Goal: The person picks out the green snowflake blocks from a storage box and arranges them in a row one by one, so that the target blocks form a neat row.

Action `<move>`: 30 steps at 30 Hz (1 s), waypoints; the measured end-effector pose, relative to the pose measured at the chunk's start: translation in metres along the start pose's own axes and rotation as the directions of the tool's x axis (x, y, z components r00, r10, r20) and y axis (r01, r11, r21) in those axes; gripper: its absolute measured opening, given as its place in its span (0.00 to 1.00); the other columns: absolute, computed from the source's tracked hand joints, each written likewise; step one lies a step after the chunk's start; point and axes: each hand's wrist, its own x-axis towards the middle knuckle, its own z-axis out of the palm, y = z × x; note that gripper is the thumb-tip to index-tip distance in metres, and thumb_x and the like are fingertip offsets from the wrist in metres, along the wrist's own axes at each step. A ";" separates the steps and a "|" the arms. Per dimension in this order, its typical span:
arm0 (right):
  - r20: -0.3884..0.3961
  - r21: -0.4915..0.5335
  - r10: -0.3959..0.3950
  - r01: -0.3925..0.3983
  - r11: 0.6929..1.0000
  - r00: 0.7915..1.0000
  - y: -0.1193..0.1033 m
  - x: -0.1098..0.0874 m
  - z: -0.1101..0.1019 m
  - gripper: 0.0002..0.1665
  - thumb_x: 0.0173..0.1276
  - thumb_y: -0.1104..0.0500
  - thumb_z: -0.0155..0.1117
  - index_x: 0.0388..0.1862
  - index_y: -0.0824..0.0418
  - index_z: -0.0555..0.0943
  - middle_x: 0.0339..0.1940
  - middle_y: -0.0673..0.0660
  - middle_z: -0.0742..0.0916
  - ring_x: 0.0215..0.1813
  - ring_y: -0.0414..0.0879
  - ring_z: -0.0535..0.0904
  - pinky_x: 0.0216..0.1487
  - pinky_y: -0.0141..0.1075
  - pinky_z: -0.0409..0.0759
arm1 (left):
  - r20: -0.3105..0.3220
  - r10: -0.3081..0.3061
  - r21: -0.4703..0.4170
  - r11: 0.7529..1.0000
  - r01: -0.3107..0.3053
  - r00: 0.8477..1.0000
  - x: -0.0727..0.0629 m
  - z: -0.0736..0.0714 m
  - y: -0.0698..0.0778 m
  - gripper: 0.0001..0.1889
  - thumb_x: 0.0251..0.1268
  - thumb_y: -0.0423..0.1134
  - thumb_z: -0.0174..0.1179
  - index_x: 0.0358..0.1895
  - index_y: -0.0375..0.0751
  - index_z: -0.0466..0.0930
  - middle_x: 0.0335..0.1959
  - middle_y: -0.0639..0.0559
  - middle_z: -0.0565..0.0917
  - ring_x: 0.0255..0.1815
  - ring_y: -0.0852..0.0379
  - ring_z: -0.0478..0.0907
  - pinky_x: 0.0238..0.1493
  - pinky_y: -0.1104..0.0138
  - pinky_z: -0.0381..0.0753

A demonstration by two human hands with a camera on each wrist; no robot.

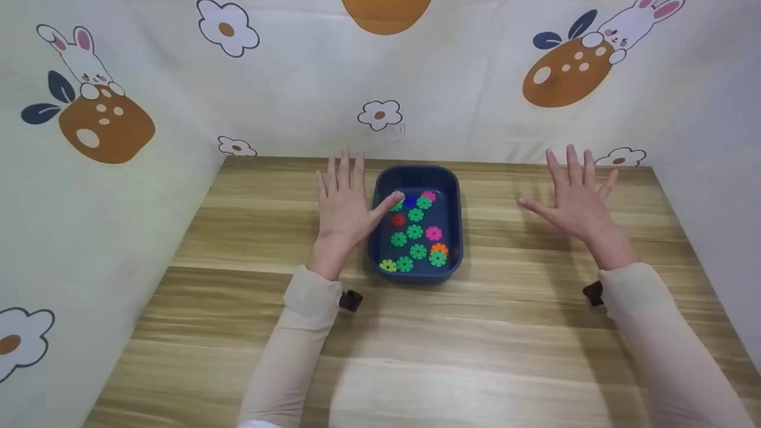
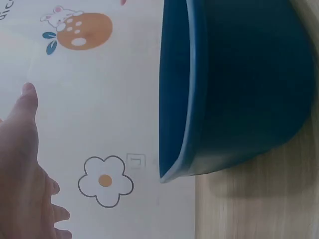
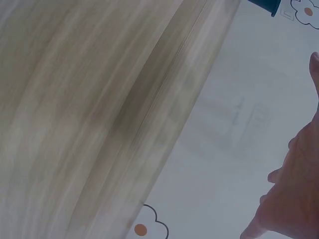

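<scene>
A dark blue plastic tub (image 1: 417, 276) stands near the back of the wooden table, holding several small notched discs. Most are green discs (image 1: 414, 232); among them lie a pink disc (image 1: 434, 233), a red disc (image 1: 398, 220), an orange disc (image 1: 439, 248) and a yellow disc (image 1: 388, 266). My left hand (image 1: 343, 208) is spread at the tub's left side, its thumb overlapping the rim in the head view. Well to the right of the tub, my right hand (image 1: 576, 205) is spread too, fingers straight and holding nothing. In the left wrist view the tub's wall (image 2: 249, 84) fills the right side.
The wood-grain table (image 1: 416, 345) is bounded by a pale back curtain (image 1: 297, 89) printed with flowers and rabbits. More pale sheeting closes off the left and right sides. A dark wrist mount (image 1: 351, 301) sits at the left cuff, another mount (image 1: 593, 293) at the right.
</scene>
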 end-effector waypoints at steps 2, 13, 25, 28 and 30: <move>-0.008 0.012 -0.010 0.010 1.000 1.000 -0.001 0.000 0.001 0.62 0.64 0.21 0.50 0.83 0.46 0.34 0.84 0.63 0.36 0.82 0.66 0.24 0.65 0.79 0.18 | 0.004 0.006 -0.006 1.000 -0.006 1.000 -0.005 0.000 0.002 0.59 0.57 0.83 0.39 0.82 0.48 0.34 0.84 0.45 0.36 0.84 0.43 0.30 0.82 0.43 0.31; -0.053 0.115 -0.066 0.072 0.991 0.996 -0.020 0.005 0.009 0.60 0.66 0.28 0.57 0.84 0.49 0.40 0.84 0.64 0.45 0.83 0.64 0.33 0.74 0.74 0.29 | 0.053 0.060 -0.092 0.994 -0.055 0.997 -0.035 -0.003 0.010 0.58 0.59 0.80 0.43 0.82 0.47 0.34 0.84 0.46 0.38 0.85 0.44 0.35 0.83 0.46 0.34; -0.160 0.240 -0.178 0.213 0.947 0.971 -0.052 0.012 0.018 0.54 0.66 0.40 0.67 0.82 0.56 0.51 0.82 0.65 0.55 0.82 0.65 0.47 0.79 0.66 0.44 | 0.084 0.098 -0.211 0.974 -0.078 0.992 -0.063 0.012 0.003 0.55 0.62 0.75 0.48 0.82 0.48 0.37 0.83 0.45 0.47 0.84 0.45 0.43 0.83 0.48 0.43; -0.163 0.270 -0.190 0.229 0.935 0.968 -0.060 0.013 0.022 0.54 0.65 0.40 0.68 0.81 0.56 0.53 0.82 0.64 0.56 0.82 0.64 0.50 0.79 0.64 0.49 | 0.104 0.093 -0.226 0.972 -0.068 0.990 -0.070 0.016 0.000 0.56 0.60 0.76 0.50 0.82 0.47 0.40 0.83 0.45 0.48 0.84 0.45 0.45 0.83 0.49 0.45; -0.155 0.295 -0.191 0.230 0.928 0.969 -0.066 0.014 0.024 0.54 0.64 0.40 0.69 0.81 0.55 0.54 0.82 0.63 0.56 0.82 0.63 0.50 0.79 0.64 0.51 | 0.122 0.087 -0.247 0.967 -0.055 0.989 -0.074 0.020 -0.003 0.57 0.58 0.77 0.52 0.82 0.48 0.41 0.83 0.46 0.48 0.83 0.45 0.47 0.82 0.48 0.48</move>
